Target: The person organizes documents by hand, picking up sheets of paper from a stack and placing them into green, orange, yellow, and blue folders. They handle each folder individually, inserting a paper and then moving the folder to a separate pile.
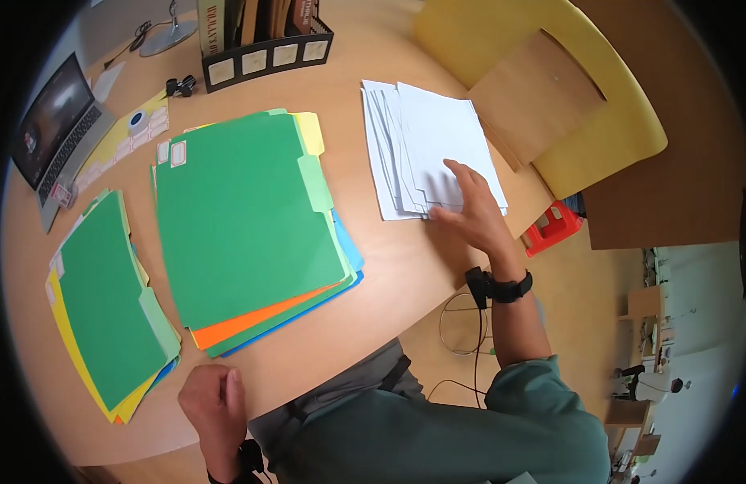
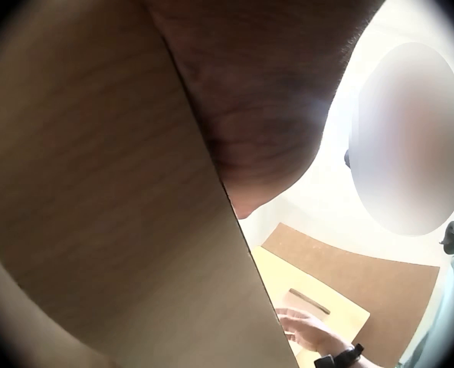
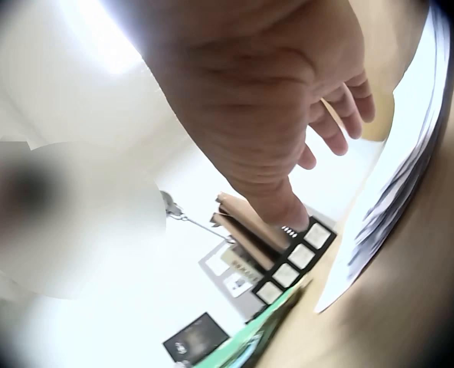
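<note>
A stack of white papers point(image 1: 445, 145), its sheets slightly fanned, lies at the right of the table. Over its lower right corner is the right hand point(image 1: 474, 214), fingers spread and holding nothing; the right wrist view shows that hand point(image 3: 273, 115) beside the papers point(image 3: 395, 176). The left hand point(image 1: 216, 403) is at the table's front edge, fingers curled, with nothing visible in it. In the left wrist view the left hand point(image 2: 265, 130) is against the table edge. Green folders point(image 1: 244, 218) are stacked mid-table over orange, blue and yellow ones; a smaller folder stack point(image 1: 115, 298) is at the left.
A laptop point(image 1: 62, 129) stands at the far left. Behind the folders is a black organizer point(image 1: 268, 60) with books. A yellow chair point(image 1: 623, 105) adjoins the table's right side, with a brown folder point(image 1: 534, 97) on it. A red stool point(image 1: 553, 230) is below; cables hang near the front edge.
</note>
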Demonstrator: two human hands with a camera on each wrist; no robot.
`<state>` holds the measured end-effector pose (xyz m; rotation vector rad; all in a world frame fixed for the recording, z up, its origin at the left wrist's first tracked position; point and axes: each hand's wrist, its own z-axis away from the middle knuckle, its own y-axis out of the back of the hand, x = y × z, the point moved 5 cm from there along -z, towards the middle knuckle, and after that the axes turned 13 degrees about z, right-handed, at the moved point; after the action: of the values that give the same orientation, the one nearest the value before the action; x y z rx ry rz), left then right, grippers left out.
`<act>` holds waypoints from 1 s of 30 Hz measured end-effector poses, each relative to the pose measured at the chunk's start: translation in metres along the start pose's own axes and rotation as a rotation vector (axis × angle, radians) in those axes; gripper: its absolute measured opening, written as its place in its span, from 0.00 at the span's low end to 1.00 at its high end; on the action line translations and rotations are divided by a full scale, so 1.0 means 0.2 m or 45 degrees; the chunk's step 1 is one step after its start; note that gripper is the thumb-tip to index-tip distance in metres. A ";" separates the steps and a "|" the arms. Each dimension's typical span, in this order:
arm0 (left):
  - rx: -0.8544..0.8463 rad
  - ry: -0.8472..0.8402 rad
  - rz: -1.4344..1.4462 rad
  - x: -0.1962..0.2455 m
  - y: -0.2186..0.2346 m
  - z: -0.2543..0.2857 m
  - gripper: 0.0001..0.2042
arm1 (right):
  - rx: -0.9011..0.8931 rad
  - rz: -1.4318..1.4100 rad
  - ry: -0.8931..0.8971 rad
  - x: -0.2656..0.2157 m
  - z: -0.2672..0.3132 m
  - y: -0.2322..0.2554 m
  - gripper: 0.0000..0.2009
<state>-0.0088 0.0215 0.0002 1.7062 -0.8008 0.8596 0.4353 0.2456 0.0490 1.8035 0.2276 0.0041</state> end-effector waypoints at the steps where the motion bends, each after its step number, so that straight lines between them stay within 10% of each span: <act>1: 0.008 0.011 0.003 -0.01 0.01 0.00 0.06 | -0.057 0.043 -0.028 0.03 -0.02 -0.02 0.36; 20: -0.022 0.008 0.082 -0.01 0.04 -0.03 0.05 | -0.016 0.193 -0.084 0.16 -0.08 -0.13 0.11; 30: -0.044 0.092 0.151 0.08 0.04 -0.04 0.04 | 0.423 -0.334 0.154 -0.52 0.14 0.12 0.06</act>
<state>-0.0087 0.0243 0.0204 1.6008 -0.8695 0.9771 0.3403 0.1964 0.0782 2.0929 0.5776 -0.1169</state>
